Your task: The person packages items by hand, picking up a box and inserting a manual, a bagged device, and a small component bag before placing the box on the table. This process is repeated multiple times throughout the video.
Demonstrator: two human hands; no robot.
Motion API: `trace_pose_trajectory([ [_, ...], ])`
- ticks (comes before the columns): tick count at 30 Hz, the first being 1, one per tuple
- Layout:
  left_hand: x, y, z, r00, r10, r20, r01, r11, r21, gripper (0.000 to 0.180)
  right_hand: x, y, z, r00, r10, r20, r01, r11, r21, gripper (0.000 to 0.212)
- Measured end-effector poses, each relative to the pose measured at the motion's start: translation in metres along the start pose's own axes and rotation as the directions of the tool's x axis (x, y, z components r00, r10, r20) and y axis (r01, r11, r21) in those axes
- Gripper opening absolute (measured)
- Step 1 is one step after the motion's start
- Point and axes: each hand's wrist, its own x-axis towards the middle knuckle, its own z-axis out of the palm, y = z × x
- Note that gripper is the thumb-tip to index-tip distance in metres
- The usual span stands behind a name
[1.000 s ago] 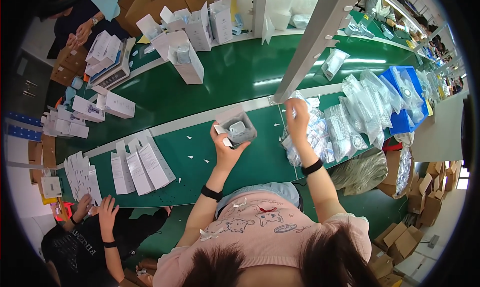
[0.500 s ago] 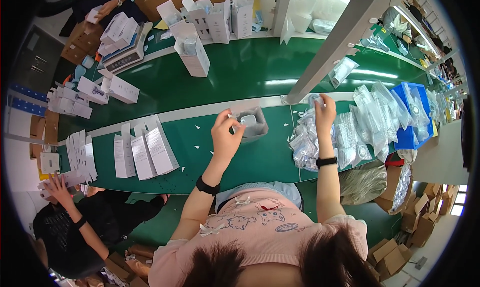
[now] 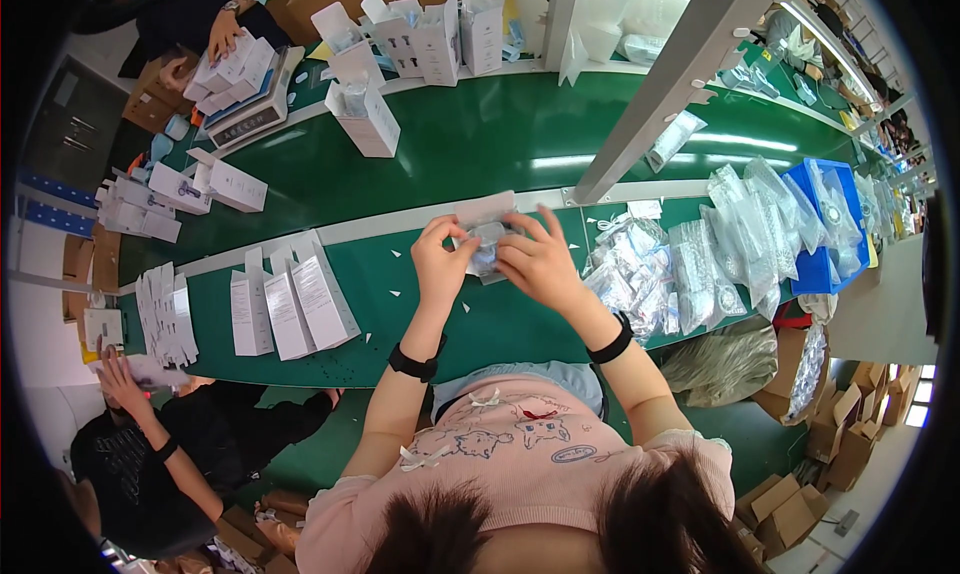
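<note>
A small open box sits on the green bench in front of me, its pale flap raised at the back. My left hand is closed on the box's left side, thumb and fingers at its rim. My right hand reaches in from the other side, fingers bent together at a small clear plastic packet at the box's opening. The fingers partly cover the packet, and its contents cannot be made out. To the right of this hand lies a heap of small clear packets.
White cartons stand on the left. Beyond them are open filled boxes. Bubble-wrap pouches and a blue bin are at right. A slanting metal post rises ahead. Co-workers' hands work far left; another person sits near left.
My right hand has come left from the packet heap to the box, bringing a small clear packet. The box's flap now stands up. A co-worker's hand has moved onto the stacked white boxes.
</note>
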Motion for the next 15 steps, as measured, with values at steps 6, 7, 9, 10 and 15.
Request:
trace_pose_trajectory([
  [6,-0.002,-0.037,-0.027,0.995,-0.061,-0.079,0.038,0.965,-0.258,0.039,-0.012,0.006,-0.006,0.985,0.167,-0.034,-0.163,0.981,0.107,0.063],
  [7,0.003,-0.049,-0.046,0.977,0.139,-0.165,-0.116,0.983,0.142,0.050,-0.017,0.014,-0.003,0.963,0.238,-0.122,-0.207,0.953,0.222,0.071],
  [9,0.000,-0.074,-0.082,0.959,0.219,-0.178,-0.027,0.699,0.715,0.068,-0.033,0.025,0.021,0.936,0.352,-0.027,-0.319,0.877,0.361,0.078],
  [10,-0.006,-0.087,-0.094,0.971,0.092,-0.221,0.145,0.505,0.851,0.074,-0.041,0.031,0.035,0.894,0.439,0.086,-0.422,0.763,0.489,0.086],
  [15,-0.064,-0.175,-0.158,0.936,-0.251,-0.246,0.285,0.134,0.949,0.093,0.008,0.053,0.063,0.856,0.452,0.251,-0.452,0.420,0.787,0.100],
])
